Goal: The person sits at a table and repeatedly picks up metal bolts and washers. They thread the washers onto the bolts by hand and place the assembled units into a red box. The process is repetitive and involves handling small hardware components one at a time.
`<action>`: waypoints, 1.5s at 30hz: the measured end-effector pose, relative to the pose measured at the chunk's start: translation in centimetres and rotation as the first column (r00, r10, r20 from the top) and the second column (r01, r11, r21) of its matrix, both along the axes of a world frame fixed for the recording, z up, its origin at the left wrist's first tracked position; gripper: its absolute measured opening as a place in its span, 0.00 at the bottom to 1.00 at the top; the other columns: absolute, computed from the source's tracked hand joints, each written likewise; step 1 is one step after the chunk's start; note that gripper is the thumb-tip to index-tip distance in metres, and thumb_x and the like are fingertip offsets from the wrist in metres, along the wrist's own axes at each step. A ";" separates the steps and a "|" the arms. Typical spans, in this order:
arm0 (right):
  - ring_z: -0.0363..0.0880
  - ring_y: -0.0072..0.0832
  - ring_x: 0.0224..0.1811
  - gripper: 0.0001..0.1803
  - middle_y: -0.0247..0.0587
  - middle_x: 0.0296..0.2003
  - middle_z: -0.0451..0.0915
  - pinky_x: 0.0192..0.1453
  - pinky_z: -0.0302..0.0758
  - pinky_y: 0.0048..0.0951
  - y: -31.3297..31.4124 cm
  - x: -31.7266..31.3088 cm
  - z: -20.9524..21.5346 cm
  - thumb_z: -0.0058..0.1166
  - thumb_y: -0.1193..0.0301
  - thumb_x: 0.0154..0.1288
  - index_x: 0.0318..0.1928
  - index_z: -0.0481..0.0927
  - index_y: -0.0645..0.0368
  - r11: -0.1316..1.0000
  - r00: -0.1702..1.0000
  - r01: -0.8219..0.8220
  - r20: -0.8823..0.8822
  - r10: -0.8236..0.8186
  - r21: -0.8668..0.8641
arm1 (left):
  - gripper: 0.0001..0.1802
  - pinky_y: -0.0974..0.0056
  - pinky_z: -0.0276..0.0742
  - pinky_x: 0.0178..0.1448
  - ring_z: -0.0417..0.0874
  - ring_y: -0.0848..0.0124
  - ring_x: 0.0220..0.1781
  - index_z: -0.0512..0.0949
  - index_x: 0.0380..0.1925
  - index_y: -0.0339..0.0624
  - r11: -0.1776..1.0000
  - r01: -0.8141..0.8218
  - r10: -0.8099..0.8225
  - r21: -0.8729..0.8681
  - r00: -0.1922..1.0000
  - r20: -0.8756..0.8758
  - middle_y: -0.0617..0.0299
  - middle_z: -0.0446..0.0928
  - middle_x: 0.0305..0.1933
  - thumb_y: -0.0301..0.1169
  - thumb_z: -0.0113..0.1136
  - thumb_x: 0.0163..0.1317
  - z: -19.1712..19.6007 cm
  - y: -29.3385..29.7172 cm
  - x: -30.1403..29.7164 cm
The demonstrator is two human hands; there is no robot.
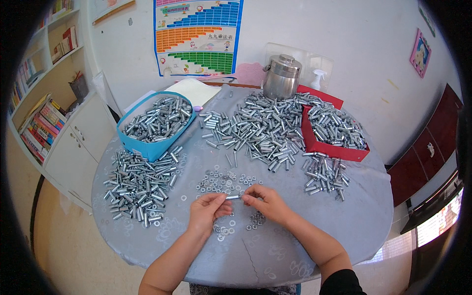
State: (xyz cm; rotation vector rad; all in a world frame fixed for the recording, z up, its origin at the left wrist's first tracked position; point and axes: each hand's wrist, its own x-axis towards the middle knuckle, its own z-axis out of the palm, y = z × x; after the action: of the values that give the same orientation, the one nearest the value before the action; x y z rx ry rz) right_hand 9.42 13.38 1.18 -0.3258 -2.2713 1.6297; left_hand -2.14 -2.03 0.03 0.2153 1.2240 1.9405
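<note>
A short silvery metal sleeve anchor bolt (233,197) lies level between my two hands over the middle of the table. My left hand (205,209) pinches its left end between thumb and fingers. At the other end, the fingertips of my right hand (264,201) close around it; whether they also hold a nut or washer is too small to tell. Just beyond my hands spread loose nuts and washers (216,184). Flat washers (223,231) lie below my left hand, and a small group of nuts (254,220) sits beneath my right wrist.
Bolts fill a blue box (142,149) at the left, with a loose bolt pile (137,187) before it. Another large pile (260,128) covers the back middle. A red box (334,153) of bolts stands right. Behind are a steel pot (282,78) and a spray bottle (318,79).
</note>
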 end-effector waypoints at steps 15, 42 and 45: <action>0.72 0.23 0.26 0.21 0.38 0.23 0.75 0.32 0.70 0.25 0.3 0.2 0.5 0.39 0.60 0.68 0.28 0.76 0.65 0.999 0.994 0.030 0.109 -0.028 -0.018 | 0.08 0.68 0.80 0.30 0.80 0.68 0.25 0.75 0.34 0.33 0.999 0.038 -0.038 0.016 0.999 -0.015 0.51 0.78 0.29 0.27 0.56 0.58 -0.2 0.0 0.3; 0.71 0.19 0.25 0.21 0.36 0.28 0.77 0.30 0.70 0.20 0.6 0.3 0.6 0.37 0.58 0.68 0.41 0.78 0.62 0.989 0.984 -0.114 0.125 0.125 -0.094 | 0.08 0.68 0.80 0.33 0.80 0.68 0.26 0.74 0.34 0.33 0.998 -0.043 0.041 0.039 0.997 0.061 0.52 0.78 0.30 0.28 0.56 0.58 -0.3 -0.2 -0.3; 0.71 0.20 0.26 0.23 0.37 0.28 0.77 0.31 0.71 0.21 -0.2 0.3 1.3 0.36 0.58 0.68 0.38 0.79 0.63 0.997 0.997 -0.038 0.066 0.042 -0.063 | 0.08 0.67 0.80 0.33 0.80 0.67 0.27 0.74 0.34 0.33 0.998 -0.036 0.035 0.042 0.999 0.041 0.51 0.78 0.30 0.27 0.56 0.58 -0.5 -0.2 -0.3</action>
State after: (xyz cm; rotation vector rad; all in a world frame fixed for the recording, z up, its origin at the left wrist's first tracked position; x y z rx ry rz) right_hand 9.70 13.18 2.43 -0.3572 -2.2936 1.7372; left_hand -2.41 -2.23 -0.43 0.1768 1.1680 1.9936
